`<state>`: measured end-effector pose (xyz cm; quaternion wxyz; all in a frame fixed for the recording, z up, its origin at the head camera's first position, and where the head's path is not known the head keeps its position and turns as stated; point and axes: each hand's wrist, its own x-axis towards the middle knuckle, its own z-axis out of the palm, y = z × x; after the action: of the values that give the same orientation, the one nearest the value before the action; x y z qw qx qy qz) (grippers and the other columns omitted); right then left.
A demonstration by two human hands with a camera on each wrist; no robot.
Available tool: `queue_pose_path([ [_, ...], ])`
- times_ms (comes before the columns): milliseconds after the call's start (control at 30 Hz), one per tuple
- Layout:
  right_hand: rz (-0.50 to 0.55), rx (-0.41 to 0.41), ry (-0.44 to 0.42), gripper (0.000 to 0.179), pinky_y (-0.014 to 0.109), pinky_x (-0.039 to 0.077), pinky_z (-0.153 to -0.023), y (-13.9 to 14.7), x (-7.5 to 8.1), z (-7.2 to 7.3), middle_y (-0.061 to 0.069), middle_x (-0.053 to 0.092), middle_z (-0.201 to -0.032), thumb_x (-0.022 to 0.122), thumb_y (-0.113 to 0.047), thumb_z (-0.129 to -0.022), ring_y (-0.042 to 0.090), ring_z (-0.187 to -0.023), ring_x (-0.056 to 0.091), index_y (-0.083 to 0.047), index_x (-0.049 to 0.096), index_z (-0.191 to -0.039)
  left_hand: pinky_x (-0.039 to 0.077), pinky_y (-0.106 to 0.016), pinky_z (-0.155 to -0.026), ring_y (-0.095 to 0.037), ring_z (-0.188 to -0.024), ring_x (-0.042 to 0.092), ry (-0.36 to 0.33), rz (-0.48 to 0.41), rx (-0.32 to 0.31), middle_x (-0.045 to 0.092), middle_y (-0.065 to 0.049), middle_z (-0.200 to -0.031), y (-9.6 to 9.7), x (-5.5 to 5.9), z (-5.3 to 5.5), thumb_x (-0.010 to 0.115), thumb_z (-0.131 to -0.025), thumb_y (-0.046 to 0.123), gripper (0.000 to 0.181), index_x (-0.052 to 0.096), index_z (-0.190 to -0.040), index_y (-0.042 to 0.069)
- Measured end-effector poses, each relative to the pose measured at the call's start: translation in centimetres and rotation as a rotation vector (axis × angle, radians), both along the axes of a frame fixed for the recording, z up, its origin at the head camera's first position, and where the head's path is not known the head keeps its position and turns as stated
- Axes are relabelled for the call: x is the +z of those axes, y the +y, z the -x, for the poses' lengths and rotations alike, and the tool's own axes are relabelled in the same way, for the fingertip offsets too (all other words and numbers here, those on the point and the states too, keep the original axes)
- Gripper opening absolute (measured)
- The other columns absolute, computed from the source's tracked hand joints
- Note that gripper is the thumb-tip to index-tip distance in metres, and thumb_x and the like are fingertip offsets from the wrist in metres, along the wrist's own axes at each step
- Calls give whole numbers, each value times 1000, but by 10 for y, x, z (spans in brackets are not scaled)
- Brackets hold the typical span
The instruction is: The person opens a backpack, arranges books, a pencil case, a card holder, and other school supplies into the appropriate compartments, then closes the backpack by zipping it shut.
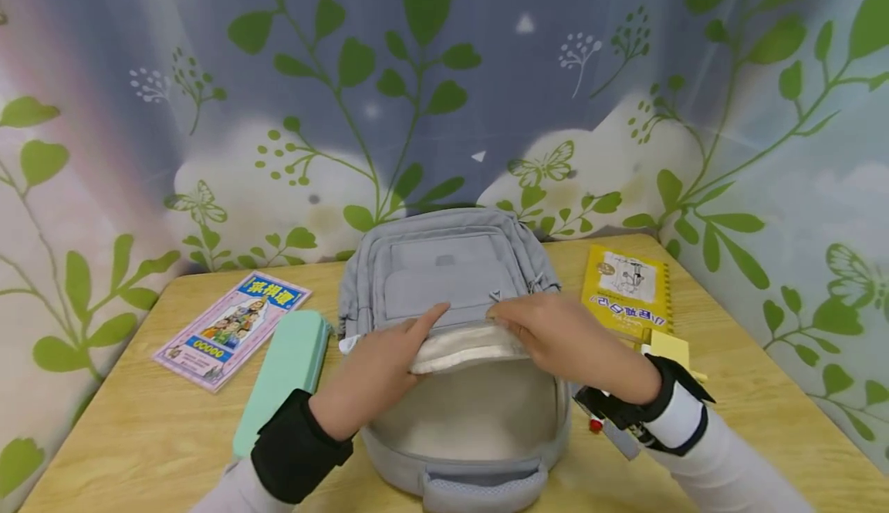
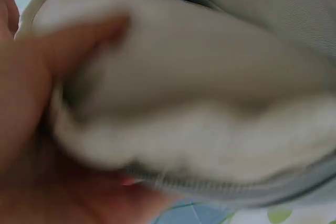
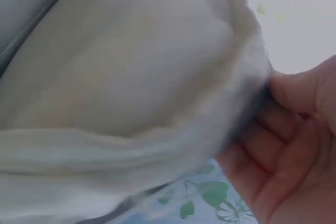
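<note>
A grey backpack point(image 1: 444, 274) lies on the table with its main compartment unzipped, and the cream lining point(image 1: 472, 405) shows inside. My left hand point(image 1: 378, 370) holds the left part of the opened front panel's edge. In the left wrist view, the blurred thumb point(image 2: 79, 43) lies on the lining side, with fingers beyond the zipper edge point(image 2: 220, 187). On the other side, my right hand point(image 1: 569, 339) pinches the same panel's edge; the right wrist view shows its thumb and fingers at the rim point(image 3: 247, 77). No contents can be made out inside.
Left of the backpack lie a mint-green pencil case point(image 1: 285, 366) and a pink-bordered comic book point(image 1: 236, 328). To the right are a yellow spiral book point(image 1: 625, 285), a yellow notepad point(image 1: 670, 349) and small items partly hidden by my right wrist. A leaf-patterned curtain point(image 1: 430, 112) hangs behind the table point(image 1: 125, 428).
</note>
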<state>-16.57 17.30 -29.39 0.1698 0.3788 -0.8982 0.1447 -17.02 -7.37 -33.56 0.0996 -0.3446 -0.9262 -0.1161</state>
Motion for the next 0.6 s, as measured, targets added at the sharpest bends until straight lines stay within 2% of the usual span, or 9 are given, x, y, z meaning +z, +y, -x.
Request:
queue_pose_path([
  [100,115,-93,-11,14,28,50,-64,14,0,13,1,69,-91,56,-12,-93,12,-74,63,-12,67,-102,51,-30,-62,-18,-72,66,97,-70,41,71,-4,-92,5,3,3,65,-78,-3,47,57,-121,14],
  [200,148,-288,-168,31,39,52,-73,46,-4,43,11,66,-109,46,-27,-99,25,-90,64,-8,59,-120,51,-32,-62,-19,-74,67,122,-104,53,71,-3,-90,8,6,5,62,-76,-7,38,64,-108,13],
  [267,56,-449,-316,50,48,49,-81,77,-11,68,23,57,-123,38,-38,-101,37,-105,59,0,47,-132,51,-32,-63,-18,-76,67,116,-101,56,72,-1,-90,9,5,5,63,-76,-7,36,66,-105,14],
  [300,3,-514,-398,56,51,48,-83,93,-16,80,27,54,-122,37,-41,-101,40,-104,57,4,45,-131,51,-31,-62,-18,-76,67,111,-97,55,72,-1,-91,10,5,5,63,-76,-6,35,66,-104,14],
  [367,-119,-611,-551,63,49,46,-81,123,-29,103,28,58,-103,32,-46,-100,37,-88,59,12,50,-117,50,-30,-59,-17,-75,67,115,-78,53,72,0,-89,11,3,5,64,-77,-4,33,67,-103,16],
  [500,-314,-692,-820,67,52,41,-91,168,-53,131,37,55,-104,25,-42,-102,43,-96,57,17,53,-113,48,-28,-53,-16,-71,66,125,-57,59,72,1,-89,13,1,5,64,-78,-4,32,68,-102,17],
  [533,-363,-696,-870,70,55,37,-98,175,-57,135,40,51,-116,22,-43,-101,48,-108,52,18,50,-120,47,-28,-52,-16,-70,66,129,-52,62,72,1,-88,14,1,5,64,-78,-3,32,68,-102,17],
  [600,-440,-704,-939,73,58,27,-106,185,-63,141,41,29,-139,19,-44,-101,54,-129,28,19,33,-134,47,-28,-52,-16,-69,66,134,-48,66,72,1,-88,14,1,5,63,-78,-3,32,68,-102,17],
])
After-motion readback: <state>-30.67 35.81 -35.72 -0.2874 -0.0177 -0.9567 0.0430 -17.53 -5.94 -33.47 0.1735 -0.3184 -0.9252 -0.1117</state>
